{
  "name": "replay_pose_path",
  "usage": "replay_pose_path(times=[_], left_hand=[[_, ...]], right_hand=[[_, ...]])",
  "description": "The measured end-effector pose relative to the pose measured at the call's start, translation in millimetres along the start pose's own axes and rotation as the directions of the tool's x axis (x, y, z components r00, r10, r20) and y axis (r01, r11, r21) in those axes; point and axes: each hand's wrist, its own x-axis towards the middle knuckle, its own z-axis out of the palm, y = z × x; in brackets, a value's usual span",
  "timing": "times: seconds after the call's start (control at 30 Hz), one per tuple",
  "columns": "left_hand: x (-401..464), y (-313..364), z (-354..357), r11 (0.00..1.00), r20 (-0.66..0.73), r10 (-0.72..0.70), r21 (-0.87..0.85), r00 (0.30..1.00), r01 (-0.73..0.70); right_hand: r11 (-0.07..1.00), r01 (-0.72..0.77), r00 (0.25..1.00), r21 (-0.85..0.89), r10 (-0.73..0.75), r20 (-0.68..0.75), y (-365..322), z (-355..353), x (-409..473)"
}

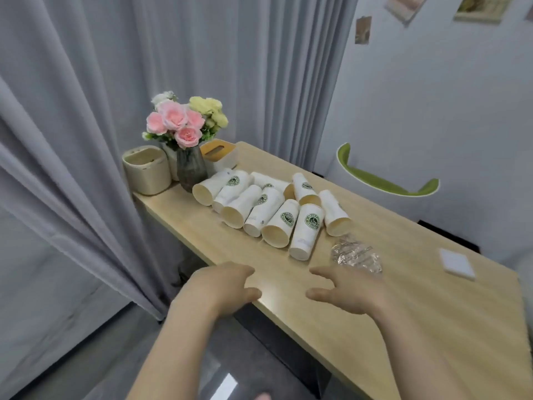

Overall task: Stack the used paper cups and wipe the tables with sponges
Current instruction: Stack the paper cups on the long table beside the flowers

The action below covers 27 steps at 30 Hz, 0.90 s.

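Paper cups [271,207] lying on wooden table [403,284], grey curtain [86,111], both hands empty, fingers spread.

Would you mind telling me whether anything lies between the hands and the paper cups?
Nothing visible: bare wooden table separates both hands, left and right, from the fallen white paper cups. Crumpled clear plastic lies off to the right.
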Motion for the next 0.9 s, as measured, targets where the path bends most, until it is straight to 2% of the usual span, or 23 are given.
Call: replay_pose_path(times=[0.23, 0.37, 0.57, 0.73, 0.9], left_hand=[[86, 1, -41, 0.988, -0.143, 0.105, 0.126, 0.984, -0.087], [124, 0, -57, 0.986, -0.179, 0.105, 0.144, 0.978, -0.079], [164, 3, -68, 0.979, -0.118, 0.141, 0.162, 0.983, -0.121], [193, -5, -81, 0.971, -0.074, 0.178, 0.176, 0.981, -0.162], [220, -16, -99, 0.961, -0.029, 0.203, 0.196, 0.979, -0.194]], right_hand=[[0.979, -0.088, 0.978, 0.186, 0.12, -0.169, 33, -11, 86], [0.979, -0.158, 0.97, 0.129, 0.179, -0.164, 44, -21, 128], [0.955, -0.251, 0.957, 0.156, 0.27, -0.11, 64, -26, 175], [0.898, -0.309, 0.936, 0.313, 0.346, -0.068, 73, -28, 208], [0.854, -0.374, 0.909, 0.361, 0.414, -0.038, 82, -23, 233]])
